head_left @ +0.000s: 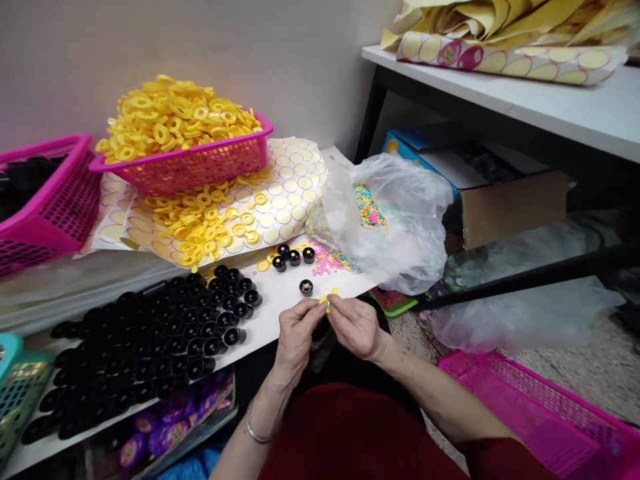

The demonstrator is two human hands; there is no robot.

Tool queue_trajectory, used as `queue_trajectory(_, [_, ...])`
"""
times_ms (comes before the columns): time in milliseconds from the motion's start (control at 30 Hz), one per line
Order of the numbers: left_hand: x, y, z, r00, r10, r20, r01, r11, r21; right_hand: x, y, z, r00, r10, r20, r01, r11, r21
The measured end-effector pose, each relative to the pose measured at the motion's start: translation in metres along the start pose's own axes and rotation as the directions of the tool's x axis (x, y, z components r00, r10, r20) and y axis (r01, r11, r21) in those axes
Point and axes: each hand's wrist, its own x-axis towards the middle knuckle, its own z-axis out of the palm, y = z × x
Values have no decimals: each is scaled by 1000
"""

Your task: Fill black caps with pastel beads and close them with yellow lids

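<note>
My left hand and my right hand meet just over the table's front edge, fingertips pinched together on a small yellow plastic ring. My fingers cover most of that ring. Just beyond them stands an open black cup with coloured beads inside. Several more black cups with a little colour in their tops cluster farther back. Pink beads lie scattered to their right. A large group of black cups fills the table on the left.
Loose yellow rings lie on a printed sheet below a heaped pink basket. A clear plastic bag holds coloured beads. Another pink basket stands far left; a pink crate is low right. A white shelf overhangs the right.
</note>
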Motion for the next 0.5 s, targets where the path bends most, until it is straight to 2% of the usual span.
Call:
queue_trajectory(133, [4, 1, -1, 995, -99, 20, 99, 994, -42, 8, -4, -9, 994, 101, 35, -99, 994, -39])
queue_trajectory(200, [8, 2, -5, 989, -141, 44, 142, 989, -35, 15, -1, -14, 987, 138, 85, -141, 990, 24])
queue_trajectory(267, [11, 4, -10, 982, -167, 84, 169, 985, -19, 20, 3, -18, 978, 121, 170, -144, 981, 130])
queue_trajectory(367, [13, 5, -16, 983, -152, 102, 152, 988, 3, 27, 10, -15, 962, 126, 242, -187, 951, 246])
queue_trajectory(433, [15, 4, -19, 997, -81, 11, 81, 997, 15, 31, 13, -8, 951, 195, 240, -255, 933, 252])
queue_trajectory(500, [20, 3, -23, 991, 13, -136, -11, 1000, 21, 36, 17, 1, 935, 250, 251, -310, 920, 239])
